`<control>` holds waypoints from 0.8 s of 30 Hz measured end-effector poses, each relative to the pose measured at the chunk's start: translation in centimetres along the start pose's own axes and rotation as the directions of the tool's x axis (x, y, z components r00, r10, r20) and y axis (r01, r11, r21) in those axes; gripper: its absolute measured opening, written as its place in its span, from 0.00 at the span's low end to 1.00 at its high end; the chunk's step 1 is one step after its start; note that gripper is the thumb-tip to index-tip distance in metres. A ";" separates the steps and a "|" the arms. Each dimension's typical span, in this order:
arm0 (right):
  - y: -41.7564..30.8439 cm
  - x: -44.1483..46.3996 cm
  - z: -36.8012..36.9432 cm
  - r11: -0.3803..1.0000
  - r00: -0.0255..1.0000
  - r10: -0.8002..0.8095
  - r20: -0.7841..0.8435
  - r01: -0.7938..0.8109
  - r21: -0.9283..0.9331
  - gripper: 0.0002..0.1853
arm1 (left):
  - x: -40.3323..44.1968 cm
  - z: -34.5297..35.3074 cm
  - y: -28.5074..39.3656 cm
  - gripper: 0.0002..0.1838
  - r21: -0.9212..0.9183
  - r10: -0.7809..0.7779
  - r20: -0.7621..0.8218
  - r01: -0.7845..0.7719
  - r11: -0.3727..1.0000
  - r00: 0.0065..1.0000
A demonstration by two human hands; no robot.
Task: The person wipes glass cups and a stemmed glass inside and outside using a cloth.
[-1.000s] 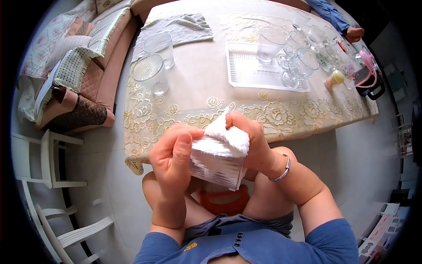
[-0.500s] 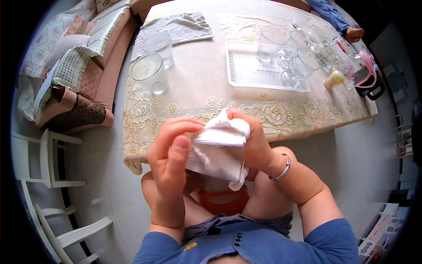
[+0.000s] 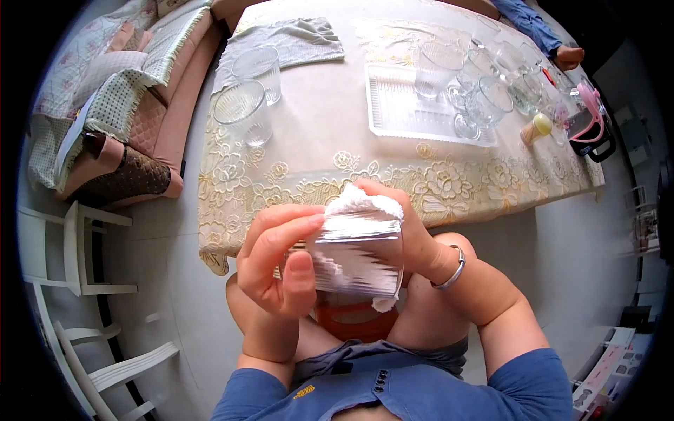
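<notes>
Above my lap, a clear ribbed glass (image 3: 354, 281) lies on its side with its rim toward the right. My left hand (image 3: 275, 256) is curled around the base end, thumb below and fingers above. At the rim, my right hand (image 3: 419, 242) grips a white cloth (image 3: 365, 202), which is stuffed into the glass and wraps over its edge. Part of the cloth hangs out below the rim. Most of my right fingers are hidden behind the cloth and glass.
Two ribbed glasses (image 3: 242, 109) stand at the table's left, near a grey cloth (image 3: 302, 41). A white tray (image 3: 393, 132) holds several glasses. More glassware, a yellow-topped shaker (image 3: 539, 126) and a pink-handled item (image 3: 597, 116) are at right. Someone's foot (image 3: 569, 56) shows at the far right.
The glass has turned in my hands and its ribs show more clearly. The cloth's upper part has shifted slightly right. Both hands keep their hold.
</notes>
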State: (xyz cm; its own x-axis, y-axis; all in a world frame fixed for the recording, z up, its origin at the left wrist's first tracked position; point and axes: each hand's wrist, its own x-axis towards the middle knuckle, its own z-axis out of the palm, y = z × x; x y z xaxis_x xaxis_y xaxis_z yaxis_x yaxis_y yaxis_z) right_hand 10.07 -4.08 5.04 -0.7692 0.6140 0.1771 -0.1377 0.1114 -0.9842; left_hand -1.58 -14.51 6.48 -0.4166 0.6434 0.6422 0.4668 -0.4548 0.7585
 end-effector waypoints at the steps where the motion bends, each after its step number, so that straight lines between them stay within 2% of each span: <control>1: -0.1 0.0 0.0 1.000 1.000 0.001 0.000 -0.001 0.001 0.08 | -0.1 0.0 0.0 0.15 0.000 -0.001 0.000 0.001 1.000 1.000; 4: -0.2 -0.1 0.0 0.999 0.999 -0.037 -0.001 0.037 -0.007 0.09 | 0.1 0.0 -0.1 0.14 -0.006 0.016 0.011 -0.016 1.000 1.000; 6: -0.2 -0.2 -0.1 0.996 0.997 -0.060 -0.058 0.063 0.060 0.09 | 0.6 0.0 -0.3 0.15 -0.091 -0.100 0.069 0.106 0.990 0.993; 9: -0.2 -0.2 -0.2 0.997 0.993 -0.042 -0.113 0.048 0.053 0.10 | 0.8 0.2 -0.4 0.17 -0.186 -0.155 0.092 0.170 0.968 0.984; 10: 0.1 -0.2 -0.3 0.997 0.993 -0.042 -0.115 0.048 0.053 0.10 | 1.0 0.2 -0.4 0.21 -0.192 -0.163 0.113 0.182 0.964 0.980; 13: 0.9 -0.2 -0.5 0.992 0.985 -0.123 -0.121 0.118 -0.046 0.10 | 1.2 -0.1 -0.5 0.24 -0.203 -0.214 0.140 0.240 0.949 0.967; 15: 0.9 -0.1 -0.5 0.964 0.965 -0.239 -0.109 0.223 -0.141 0.09 | 1.1 -0.2 -0.8 0.24 -0.223 -0.246 0.146 0.274 0.936 0.958; 16: 0.8 -0.1 -0.5 0.965 0.965 -0.239 -0.108 0.223 -0.141 0.09 | 1.1 -0.3 -0.9 0.23 -0.243 -0.276 0.152 0.307 0.920 0.949; 20: 0.8 -0.2 -0.4 0.953 0.965 -0.241 -0.099 0.216 -0.212 0.10 | 0.7 0.1 -0.5 0.19 -0.149 -0.268 0.080 0.278 0.949 0.960; 22: 0.7 -0.3 -0.4 0.956 0.972 -0.217 -0.088 0.193 -0.220 0.10 | 0.5 0.0 -0.4 0.16 -0.089 -0.158 0.033 0.160 0.983 0.987; 24: 0.3 -0.3 -0.3 0.945 0.973 -0.218 -0.077 0.191 -0.265 0.11 | 0.3 0.0 -0.3 0.16 -0.064 -0.129 0.026 0.130 0.989 0.991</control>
State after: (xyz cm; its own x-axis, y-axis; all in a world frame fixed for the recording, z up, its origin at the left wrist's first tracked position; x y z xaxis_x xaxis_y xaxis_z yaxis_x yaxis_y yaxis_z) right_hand 10.46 -4.02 4.68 -0.6705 0.6329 0.3872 -0.1121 0.4296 -0.8961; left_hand -1.87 -14.17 6.47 -0.4530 0.7122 0.5362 0.3573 -0.4060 0.8411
